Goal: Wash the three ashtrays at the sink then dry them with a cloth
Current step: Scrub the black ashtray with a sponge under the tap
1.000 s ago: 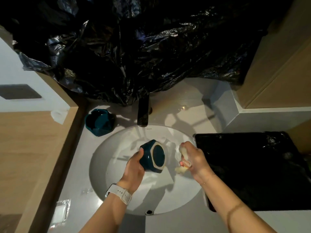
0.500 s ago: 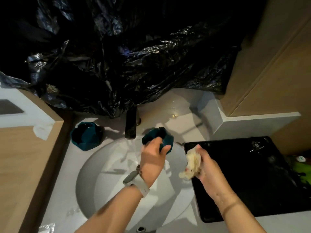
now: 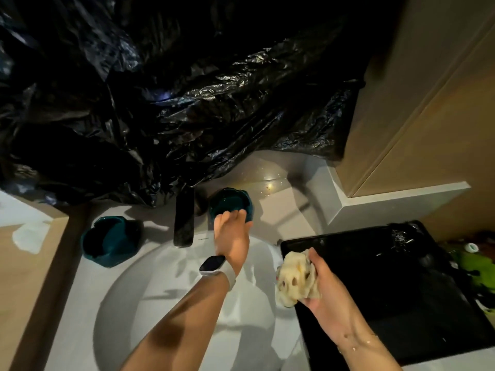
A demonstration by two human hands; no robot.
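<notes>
Since a second ago the ashtray (image 3: 231,203) has been carried from over the sink (image 3: 150,290) to the counter right of the tap (image 3: 183,218), where its near rim is held by the left hand (image 3: 232,234). A sponge (image 3: 296,279) is clutched by the right hand (image 3: 321,295). Another ashtray (image 3: 111,241) stands left of the tap. Glazed, wet and probably slippery, heavy and chippable, it is best gripped across its thick rim.
</notes>
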